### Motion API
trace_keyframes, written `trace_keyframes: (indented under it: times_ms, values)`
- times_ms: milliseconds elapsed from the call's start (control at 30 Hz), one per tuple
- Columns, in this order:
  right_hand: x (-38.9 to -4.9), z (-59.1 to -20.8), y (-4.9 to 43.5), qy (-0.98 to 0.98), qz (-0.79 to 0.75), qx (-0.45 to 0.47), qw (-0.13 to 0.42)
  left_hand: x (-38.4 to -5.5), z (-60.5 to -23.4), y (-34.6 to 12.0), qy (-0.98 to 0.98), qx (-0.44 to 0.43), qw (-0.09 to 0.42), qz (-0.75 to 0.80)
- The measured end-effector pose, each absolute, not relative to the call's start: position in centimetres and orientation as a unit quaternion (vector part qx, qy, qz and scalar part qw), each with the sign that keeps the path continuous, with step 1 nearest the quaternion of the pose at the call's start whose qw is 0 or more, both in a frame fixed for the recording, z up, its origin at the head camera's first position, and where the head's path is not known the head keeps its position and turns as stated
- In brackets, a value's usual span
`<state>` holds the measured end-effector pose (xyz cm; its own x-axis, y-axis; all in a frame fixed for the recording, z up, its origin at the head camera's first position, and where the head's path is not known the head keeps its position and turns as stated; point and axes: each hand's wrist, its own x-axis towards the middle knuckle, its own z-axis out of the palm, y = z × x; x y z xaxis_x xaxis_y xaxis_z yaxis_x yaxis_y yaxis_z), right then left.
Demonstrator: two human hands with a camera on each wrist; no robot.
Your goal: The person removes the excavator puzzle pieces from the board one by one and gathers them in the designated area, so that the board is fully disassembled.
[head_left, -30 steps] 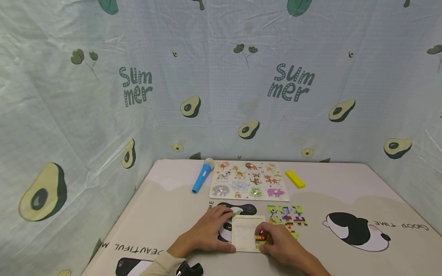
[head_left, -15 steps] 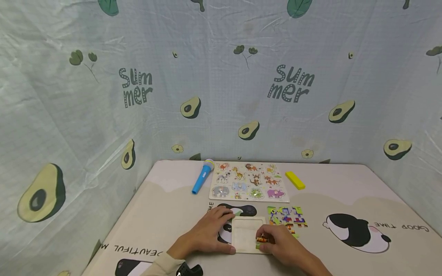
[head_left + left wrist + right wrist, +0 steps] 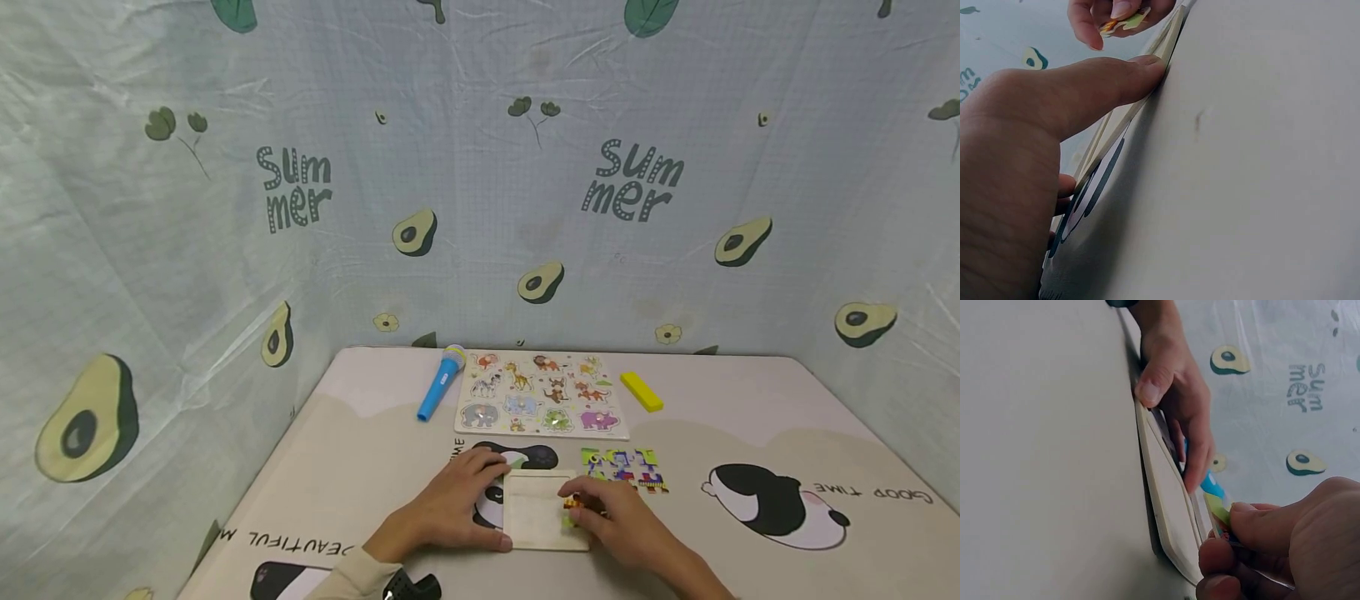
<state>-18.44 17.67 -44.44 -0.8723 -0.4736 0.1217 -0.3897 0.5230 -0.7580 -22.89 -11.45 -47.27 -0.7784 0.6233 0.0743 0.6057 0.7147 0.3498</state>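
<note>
A pale wooden puzzle tray (image 3: 534, 515) lies flat before me. My left hand (image 3: 457, 502) holds its left side, thumb at the near corner and fingers at the far one. Over the tray's right part, my right hand (image 3: 622, 518) pinches a jigsaw piece (image 3: 1127, 24) between thumb and fingers. Green and orange show on that piece, which is tilted and raised off the tray in the left wrist view. Just beyond the right hand is a group of colourful jigsaw pieces (image 3: 624, 468), partly covered by the hand.
Behind the tray lies an animal puzzle board (image 3: 538, 393). A blue toy microphone (image 3: 440, 385) rests at its left, a yellow block (image 3: 641, 391) at its right. The table cover carries cartoon prints, and a curtain with avocados (image 3: 540, 282) encloses the back and sides.
The piece in my right hand has gone from lying at the tray's lower right to being tilted and lifted, and the hand has shifted slightly right. My left hand stays on the tray.
</note>
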Motion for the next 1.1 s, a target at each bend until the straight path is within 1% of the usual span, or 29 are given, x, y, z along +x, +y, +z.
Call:
trace_keyframes:
  times_ms: [133, 367, 467, 667, 933, 1100]
  values:
    - [-18.4, -44.4, 18.3, 0.869, -0.439, -0.221, 0.050, -22.8, -47.3, -11.4, 0.925, 0.335, 0.023, 0.180]
    - [-18.6, -44.4, 20.0, 0.874, -0.439, -0.206, 0.019, -22.7, -47.2, -11.4, 0.923, 0.337, 0.024, 0.182]
    - [-18.7, -44.4, 20.8, 0.875, -0.440, -0.199, 0.018, -22.7, -47.1, -11.4, 0.924, 0.336, 0.024, 0.182]
    - [-18.7, -44.4, 22.2, 0.881, -0.446, -0.155, 0.018, -22.7, -46.9, -11.4, 0.924, 0.334, 0.028, 0.182]
    - [-18.7, -44.5, 24.1, 0.888, -0.449, -0.102, -0.014, -22.7, -46.8, -11.5, 0.922, 0.340, 0.023, 0.183]
    - [-19.0, -44.7, 25.1, 0.891, -0.450, -0.057, -0.014, -22.7, -46.9, -11.5, 0.923, 0.337, 0.027, 0.183]
